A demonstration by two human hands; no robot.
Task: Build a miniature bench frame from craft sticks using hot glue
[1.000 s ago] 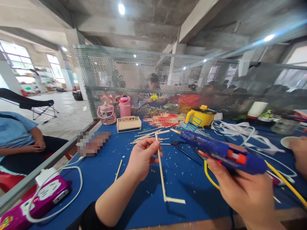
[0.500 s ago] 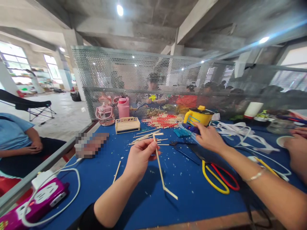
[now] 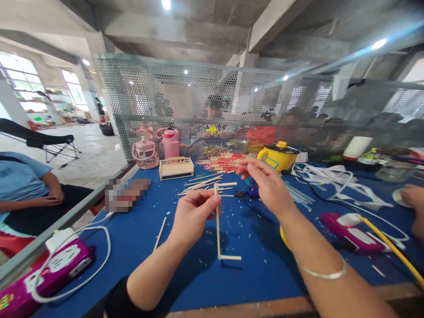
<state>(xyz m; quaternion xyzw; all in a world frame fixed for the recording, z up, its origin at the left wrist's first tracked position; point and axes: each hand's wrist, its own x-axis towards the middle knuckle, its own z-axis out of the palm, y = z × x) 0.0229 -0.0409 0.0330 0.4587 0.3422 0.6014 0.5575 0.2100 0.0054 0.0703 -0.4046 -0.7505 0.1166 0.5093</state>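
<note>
My left hand (image 3: pixel 197 216) pinches a thin wooden stick frame (image 3: pixel 218 234) between thumb and fingers, above the blue table. The frame is one long upright stick with a short stick going right at its lower end and another at its top. Over the table to the right, my right hand (image 3: pixel 266 183) has loosely bent fingers that look apart, with nothing visible in them. Its fingertips appear in front of the pile of red-tipped sticks (image 3: pixel 220 162). Beneath it lies a dark blue tool (image 3: pixel 253 190), partly hidden. Loose plain sticks (image 3: pixel 200 185) lie behind my left hand.
A small wooden tray-like piece (image 3: pixel 176 169), a pink bottle (image 3: pixel 170 145) and a yellow pot (image 3: pixel 280 158) stand along the mesh screen. Purple power strips (image 3: pixel 71 267) with cables lie at both sides. Another person's hand (image 3: pixel 412 196) is at the far right; a seated person is at left.
My right hand has lifted off the dark blue tool and moved left toward the red-tipped sticks. The frame in my left hand has turned, its long stick now nearly upright in view.
</note>
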